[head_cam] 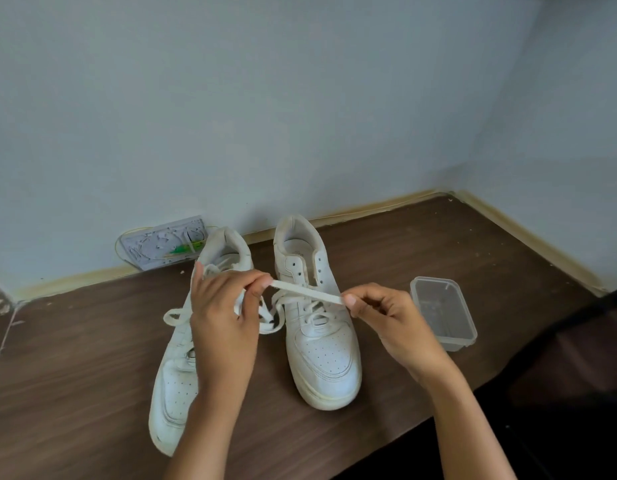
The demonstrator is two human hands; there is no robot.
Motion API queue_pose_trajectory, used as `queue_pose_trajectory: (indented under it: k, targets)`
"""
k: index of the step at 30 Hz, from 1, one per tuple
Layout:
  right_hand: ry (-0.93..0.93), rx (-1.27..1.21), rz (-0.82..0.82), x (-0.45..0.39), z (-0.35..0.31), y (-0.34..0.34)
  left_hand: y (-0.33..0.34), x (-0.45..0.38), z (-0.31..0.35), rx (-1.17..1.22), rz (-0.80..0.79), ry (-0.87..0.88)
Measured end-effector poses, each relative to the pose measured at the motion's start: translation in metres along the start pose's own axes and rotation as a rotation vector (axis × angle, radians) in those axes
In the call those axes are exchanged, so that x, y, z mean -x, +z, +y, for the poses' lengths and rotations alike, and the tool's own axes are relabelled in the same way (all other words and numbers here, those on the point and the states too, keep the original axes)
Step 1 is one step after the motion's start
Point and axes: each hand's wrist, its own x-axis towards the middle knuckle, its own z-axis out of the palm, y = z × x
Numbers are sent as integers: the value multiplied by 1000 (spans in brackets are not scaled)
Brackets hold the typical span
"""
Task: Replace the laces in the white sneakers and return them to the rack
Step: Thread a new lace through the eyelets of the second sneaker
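Both sneakers sat on the counter [92, 358]. Left hand [224, 317] and right hand [386, 313] fingers pinched a lace [307, 292] taut over the right sneaker [320, 344]. Risk: a pinch slipping, or a twisted lace tip missing its eyelet. Left sneaker [175, 382] lace loose, could snag.

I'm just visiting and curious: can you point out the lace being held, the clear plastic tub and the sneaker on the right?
lace [307, 293], head view, middle of the stretched strip.
clear plastic tub [468, 336], head view, near rim.
right sneaker [326, 355], head view, perforated toe.
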Motion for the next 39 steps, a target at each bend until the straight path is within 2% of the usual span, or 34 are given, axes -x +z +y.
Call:
queue_pose_trajectory:
  k: [3,6,9,12,14,18,20,23,26,30,34,39]
  targets:
    - [21,40,55,0,3,0,0,0,-5,-91,22,-42]
    - [-13,162,180,-4,7,6,5,4,-11,-195,-43,-77]
    - [-78,235,292,-4,4,14,12,5,-6,-157,-132,44]
    - [-208,169,269,-1,-7,23,24,9,7,-67,-203,179]
    - [-233,104,233,0,-12,29,31,16,11,-46,-177,197]
    - [-194,124,270,0,-9,32,34,21,15,26,-81,54]
    - [-137,236,320,-1,-2,33,36,21,19,56,-67,4]
    - [-50,499,298,-1,8,40,41,23,19,59,-89,-14]
    - [-33,602,304,-1,8,47,45,26,17,18,-116,-13]
    - [-91,620,360,-1,4,48,46,28,17,-38,-92,-34]
    - [-115,624,297,-1,2,42,40,26,18,-59,-67,-37]
    - [-101,520,263,2,-2,34,34,20,19,-70,-111,-4]
